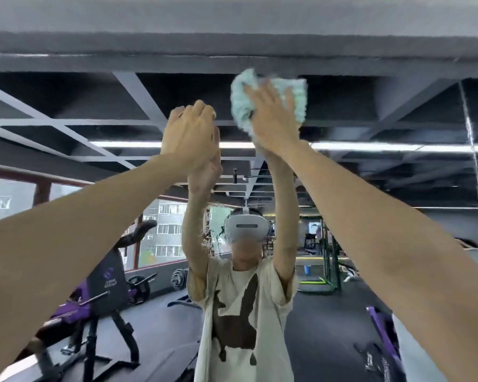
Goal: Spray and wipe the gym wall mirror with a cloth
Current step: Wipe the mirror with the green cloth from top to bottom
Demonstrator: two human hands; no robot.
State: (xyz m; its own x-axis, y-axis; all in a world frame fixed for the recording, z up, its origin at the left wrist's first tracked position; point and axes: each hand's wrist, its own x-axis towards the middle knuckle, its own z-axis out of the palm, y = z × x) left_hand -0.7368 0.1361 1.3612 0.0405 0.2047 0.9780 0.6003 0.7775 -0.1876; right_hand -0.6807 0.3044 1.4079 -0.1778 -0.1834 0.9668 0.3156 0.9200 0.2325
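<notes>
The wall mirror fills the view in front of me and shows my reflection with both arms raised. A light teal cloth is bunched near the mirror's top edge. My right hand presses it flat on the glass with its fingers spread. My left hand is raised to the left of the cloth, apart from it. Its fingertips touch the glass and meet their reflection, and it holds nothing I can see. No spray bottle is in view.
A grey wall band runs above the mirror. A vertical seam joins the mirror panels at the right. Reflected behind me are a black and purple weight bench, weight plates, windows and a green rack.
</notes>
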